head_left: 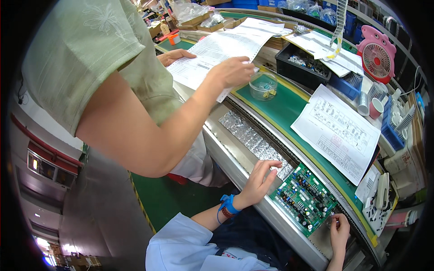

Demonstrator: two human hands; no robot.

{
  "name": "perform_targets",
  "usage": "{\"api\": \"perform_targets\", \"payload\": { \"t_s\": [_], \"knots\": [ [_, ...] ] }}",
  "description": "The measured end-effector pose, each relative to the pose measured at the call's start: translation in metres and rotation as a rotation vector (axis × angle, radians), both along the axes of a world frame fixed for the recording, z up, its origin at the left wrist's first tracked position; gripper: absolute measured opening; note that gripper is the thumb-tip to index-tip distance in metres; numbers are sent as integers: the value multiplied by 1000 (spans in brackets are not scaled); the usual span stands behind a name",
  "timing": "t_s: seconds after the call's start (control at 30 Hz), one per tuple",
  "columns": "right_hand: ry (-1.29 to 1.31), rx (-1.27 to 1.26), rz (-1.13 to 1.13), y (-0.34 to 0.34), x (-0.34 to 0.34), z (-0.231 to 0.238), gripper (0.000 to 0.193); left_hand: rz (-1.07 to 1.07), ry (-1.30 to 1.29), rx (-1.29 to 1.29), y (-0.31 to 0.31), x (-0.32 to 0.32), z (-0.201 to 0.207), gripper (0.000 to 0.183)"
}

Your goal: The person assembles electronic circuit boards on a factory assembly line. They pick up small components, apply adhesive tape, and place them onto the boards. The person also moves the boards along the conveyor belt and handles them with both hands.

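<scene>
A green circuit board (302,198) crowded with components lies on the metal rail in front of me. Beside its far left corner is my left hand (257,185), with fingers stretched out and nothing in them; a blue wrist strap (229,204) circles that wrist. At the board's near right edge, my right hand (339,231) has its thumb and fingertips pinched together. Whatever sits between those fingertips is too small to make out. Beyond the board, a strip of foil (257,142) covers part of the rail.
A co-worker in a green shirt at left holds printed sheets (217,54). Across the green belt lie a printed diagram (339,131) and a clear round dish (263,86) with small parts. Further back stand a black bin (300,67), a pink fan (377,54) and blue trays (392,131).
</scene>
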State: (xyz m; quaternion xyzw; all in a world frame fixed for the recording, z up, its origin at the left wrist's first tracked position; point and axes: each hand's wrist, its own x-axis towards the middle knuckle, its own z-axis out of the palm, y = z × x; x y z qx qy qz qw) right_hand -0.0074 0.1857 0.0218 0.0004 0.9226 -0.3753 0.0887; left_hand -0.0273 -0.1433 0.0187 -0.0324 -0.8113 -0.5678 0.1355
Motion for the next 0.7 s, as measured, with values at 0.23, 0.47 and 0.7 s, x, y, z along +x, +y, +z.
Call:
{"api": "perform_targets", "payload": {
  "t_s": [0.23, 0.47, 0.7],
  "knots": [
    [37, 9, 19, -4, 0, 0, 7, -10, 8, -2, -6, -2, 0, 28],
    [40, 16, 25, -6, 0, 0, 8, 11, -9, 50, -7, -3, 0, 26],
    [50, -1, 37, -7, 1, 0, 9, -16, -14, -5, -10, -4, -2, 28]
  ]
}}
